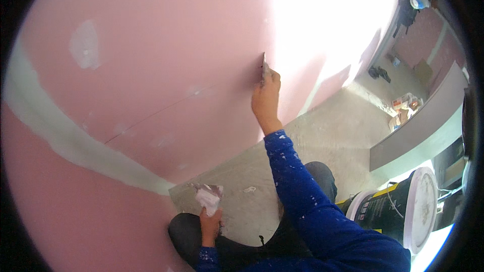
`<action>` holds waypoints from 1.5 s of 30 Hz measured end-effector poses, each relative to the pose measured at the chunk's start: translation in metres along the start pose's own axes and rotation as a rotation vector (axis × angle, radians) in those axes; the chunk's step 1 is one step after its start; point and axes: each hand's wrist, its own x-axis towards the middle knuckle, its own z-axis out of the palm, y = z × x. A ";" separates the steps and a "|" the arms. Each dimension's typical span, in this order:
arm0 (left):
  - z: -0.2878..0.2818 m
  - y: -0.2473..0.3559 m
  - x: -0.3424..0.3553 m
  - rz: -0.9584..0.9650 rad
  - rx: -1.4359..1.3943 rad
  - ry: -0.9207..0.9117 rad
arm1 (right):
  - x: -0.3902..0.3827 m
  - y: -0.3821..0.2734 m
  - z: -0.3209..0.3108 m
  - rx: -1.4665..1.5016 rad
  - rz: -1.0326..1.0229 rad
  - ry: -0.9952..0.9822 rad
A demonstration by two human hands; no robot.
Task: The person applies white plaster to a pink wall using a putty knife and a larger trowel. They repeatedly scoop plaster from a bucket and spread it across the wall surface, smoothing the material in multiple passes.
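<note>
My right hand (266,102) is closed around a putty knife (263,64), seen nearly edge-on beside the pink plasterboard wall (166,35); whether the blade touches the board I cannot tell. Low at my left knee, my left hand (210,222) grips a flat tool whose handle is hidden. A lump of whitish joint compound (207,199) lies on that tool. A thin line runs across the board, with faint pale smears along it. Filler covers a round patch (84,45) at the upper left and a wide band (75,138) down the corner.
Two lidded buckets (393,211) stand at my right, close to my elbow. Behind them a long grey panel (418,126) curves across the view. Bags and scraps (403,108) lie on the concrete floor (333,136) farther off. Strong light washes out the wall's right part.
</note>
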 end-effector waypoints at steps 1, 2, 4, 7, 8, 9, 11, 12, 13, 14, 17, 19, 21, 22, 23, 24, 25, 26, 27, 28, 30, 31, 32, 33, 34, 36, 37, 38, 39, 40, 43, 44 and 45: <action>-0.001 -0.001 -0.002 -0.025 0.046 -0.010 | 0.000 -0.007 0.009 0.000 0.009 0.009; 0.000 -0.003 -0.004 0.013 0.076 -0.021 | -0.001 -0.009 0.015 -0.026 0.011 0.035; -0.002 -0.004 -0.008 0.027 0.180 -0.037 | -0.010 -0.011 0.027 -0.077 -0.030 0.079; -0.003 -0.005 -0.004 -0.002 0.086 -0.051 | -0.033 -0.005 0.036 -0.140 0.021 0.018; -0.003 -0.006 -0.002 -0.031 0.121 -0.045 | -0.041 -0.001 0.035 -0.112 0.036 -0.018; -0.002 -0.006 0.002 -0.034 0.142 -0.055 | -0.048 0.001 0.033 -0.078 0.050 -0.044; -0.002 -0.007 0.006 -0.049 0.171 -0.067 | -0.051 0.006 0.022 -0.056 0.052 -0.035; 0.000 -0.008 0.007 -0.064 0.172 -0.064 | -0.047 0.009 0.014 -0.069 0.036 -0.005; 0.000 -0.009 0.007 -0.097 0.181 -0.059 | -0.041 0.009 0.006 -0.096 0.083 -0.042; 0.001 -0.010 0.007 -0.072 0.161 -0.044 | -0.032 0.011 -0.003 -0.099 -0.008 0.038; 0.005 -0.014 0.007 -0.054 0.143 -0.012 | 0.002 0.016 -0.019 -0.156 -0.111 0.121; 0.005 -0.016 0.008 -0.048 0.165 -0.005 | 0.006 0.014 -0.016 -0.126 -0.079 0.034; 0.005 -0.018 0.010 -0.073 0.158 -0.019 | -0.004 0.010 -0.008 -0.129 -0.108 0.074; 0.003 -0.018 0.010 -0.078 0.180 -0.016 | -0.012 0.009 -0.004 -0.127 -0.114 0.049; 0.002 -0.018 0.011 -0.084 0.179 -0.035 | -0.021 0.008 -0.002 -0.126 -0.117 0.028; 0.002 -0.018 0.013 -0.076 0.197 -0.046 | -0.026 0.009 -0.001 -0.123 -0.121 0.012; 0.001 -0.018 0.013 -0.041 0.212 -0.069 | -0.029 0.010 -0.001 -0.115 -0.078 -0.079; 0.000 -0.017 0.014 -0.066 0.237 -0.064 | -0.029 0.013 -0.002 -0.084 -0.103 -0.031; -0.001 -0.015 0.014 -0.067 0.259 -0.071 | -0.027 0.016 -0.002 -0.065 -0.102 -0.008; -0.001 -0.014 0.014 -0.095 0.300 -0.072 | -0.023 0.018 -0.003 -0.059 -0.059 -0.005; -0.001 -0.008 0.012 -0.117 0.283 -0.074 | -0.009 0.022 0.001 -0.030 -0.098 0.059; -0.001 -0.004 0.010 -0.153 0.307 -0.070 | -0.005 0.021 0.005 -0.030 -0.123 0.121; -0.001 0.000 0.009 -0.133 0.305 -0.080 | -0.003 0.020 0.010 -0.071 -0.093 0.084; -0.001 0.003 0.007 -0.124 0.319 -0.086 | -0.004 0.018 0.015 -0.119 -0.094 0.081; 0.000 0.006 0.005 -0.113 0.321 -0.094 | -0.008 0.016 0.020 -0.165 -0.142 0.089; 0.000 0.010 0.002 -0.089 0.392 -0.090 | -0.025 0.013 0.026 -0.159 -0.081 0.007; 0.000 0.011 0.001 -0.068 0.422 -0.091 | -0.032 0.014 0.027 -0.174 -0.034 -0.048; 0.000 0.011 0.001 -0.114 0.410 -0.094 | -0.036 0.014 0.026 -0.100 -0.040 -0.016; 0.000 0.010 0.002 -0.147 0.392 -0.093 | -0.037 0.017 0.025 -0.039 -0.017 -0.003; 0.000 0.009 0.004 -0.188 0.371 -0.092 | -0.035 0.019 0.021 0.015 0.043 -0.026; -0.002 0.004 0.008 -0.207 0.429 -0.090 | -0.008 0.026 0.013 0.190 0.067 0.150; -0.003 0.003 0.009 -0.187 0.437 -0.087 | 0.002 0.025 0.012 0.216 0.110 0.136; -0.003 0.002 0.010 -0.172 0.452 -0.078 | 0.011 0.022 0.012 0.242 0.180 0.104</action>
